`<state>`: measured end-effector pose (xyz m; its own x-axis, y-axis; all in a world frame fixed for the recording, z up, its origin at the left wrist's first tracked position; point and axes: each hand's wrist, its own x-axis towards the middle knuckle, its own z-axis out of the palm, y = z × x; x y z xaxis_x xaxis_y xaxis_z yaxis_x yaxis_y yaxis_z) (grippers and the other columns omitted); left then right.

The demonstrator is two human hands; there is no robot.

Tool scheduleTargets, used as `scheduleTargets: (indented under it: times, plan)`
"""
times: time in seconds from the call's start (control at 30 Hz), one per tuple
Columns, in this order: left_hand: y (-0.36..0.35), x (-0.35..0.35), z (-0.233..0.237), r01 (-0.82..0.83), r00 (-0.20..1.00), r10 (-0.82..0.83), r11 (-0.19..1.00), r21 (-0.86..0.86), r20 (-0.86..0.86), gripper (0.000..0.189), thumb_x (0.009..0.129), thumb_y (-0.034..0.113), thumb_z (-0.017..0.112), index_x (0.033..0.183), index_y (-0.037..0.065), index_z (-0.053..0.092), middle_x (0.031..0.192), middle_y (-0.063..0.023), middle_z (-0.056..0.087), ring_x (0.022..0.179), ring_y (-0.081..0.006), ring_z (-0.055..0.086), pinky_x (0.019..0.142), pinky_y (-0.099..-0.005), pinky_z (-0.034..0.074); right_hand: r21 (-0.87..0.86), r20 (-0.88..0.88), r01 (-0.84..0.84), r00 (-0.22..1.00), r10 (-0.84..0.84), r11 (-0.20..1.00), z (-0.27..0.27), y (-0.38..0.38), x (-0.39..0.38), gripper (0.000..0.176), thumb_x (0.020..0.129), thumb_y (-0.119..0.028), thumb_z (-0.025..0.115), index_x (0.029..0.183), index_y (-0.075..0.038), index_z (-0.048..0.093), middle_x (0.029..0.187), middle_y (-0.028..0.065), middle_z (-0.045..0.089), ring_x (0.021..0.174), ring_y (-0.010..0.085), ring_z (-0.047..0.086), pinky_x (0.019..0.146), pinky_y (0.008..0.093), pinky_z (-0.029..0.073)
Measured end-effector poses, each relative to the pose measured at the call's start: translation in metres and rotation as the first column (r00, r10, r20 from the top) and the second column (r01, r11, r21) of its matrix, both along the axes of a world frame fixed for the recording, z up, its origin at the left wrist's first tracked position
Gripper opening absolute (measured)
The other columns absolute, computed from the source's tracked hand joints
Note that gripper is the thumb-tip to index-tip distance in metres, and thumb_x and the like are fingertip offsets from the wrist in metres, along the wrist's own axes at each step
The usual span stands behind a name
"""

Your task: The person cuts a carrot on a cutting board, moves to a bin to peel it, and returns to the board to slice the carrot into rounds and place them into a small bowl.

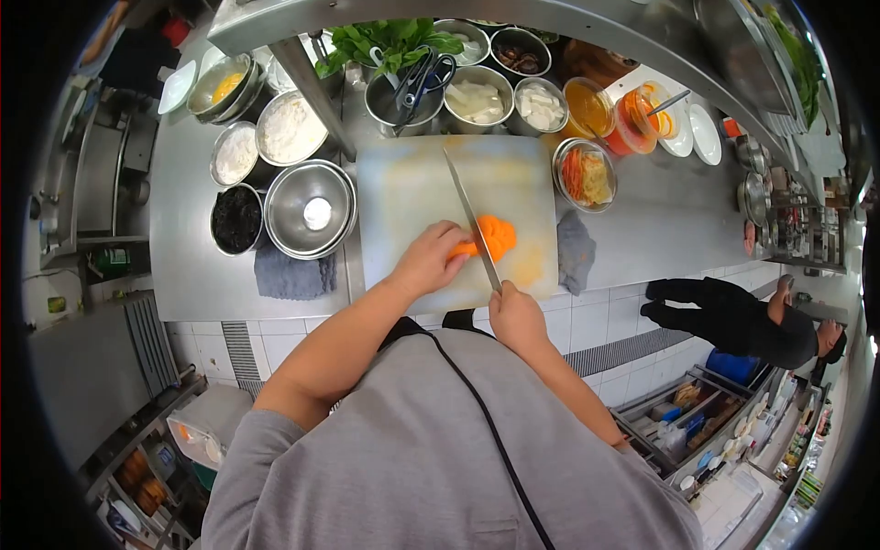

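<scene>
My right hand (516, 316) is closed round the handle of a long kitchen knife (468, 206). Its blade points away from me across the cutting board (403, 174). With bent fingers, my left hand (431, 258) presses a piece of carrot (466, 248) against the board, just left of the blade. Orange carrot slices (498, 236) lie in a small heap on the blade's right side. The underside of the left fingers is partly hidden.
Steel bowls (310, 209) and a bowl of dark strips (236, 220) stand left of the board. Behind it are pots, one with scissors (423, 84) and leafy greens (385, 44). Grey cloths (576, 249) flank the board. Another person (779, 321) is at far right.
</scene>
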<state>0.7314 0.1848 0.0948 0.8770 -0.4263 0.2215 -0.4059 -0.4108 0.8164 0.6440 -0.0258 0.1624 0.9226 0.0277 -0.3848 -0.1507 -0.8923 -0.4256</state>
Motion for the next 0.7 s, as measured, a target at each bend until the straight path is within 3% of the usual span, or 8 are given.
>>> scheduleTargets:
  times: [0.1,0.7]
  plan:
    - [0.0,0.002,0.005,0.008,0.999,-0.007,1.0,0.029,-0.038,0.034,0.089,0.009,0.076,0.121,0.011,0.066,0.118,-0.0117,0.065,0.112,-0.0364,0.065,0.095,-0.0451,0.056,-0.041,-0.083,-0.004,0.997,0.001,0.999,0.017,0.0,-0.007,0.026,0.104,-0.022,0.057,0.099,0.003,0.061,0.083,0.0313,0.072,0.08,0.0507,0.072,0.075,0.0597,0.057]
    - [0.002,0.003,0.002,-0.002,0.998,0.002,1.0,-0.007,-0.06,0.033,0.088,0.009,0.076,0.12,0.01,0.067,0.118,-0.0129,0.065,0.111,-0.0377,0.065,0.095,-0.0446,0.055,-0.083,-0.133,-0.013,0.991,0.002,0.996,0.019,0.0,-0.017,0.026,0.103,-0.022,0.058,0.102,0.003,0.061,0.084,0.0312,0.072,0.082,0.0498,0.073,0.076,0.0597,0.058]
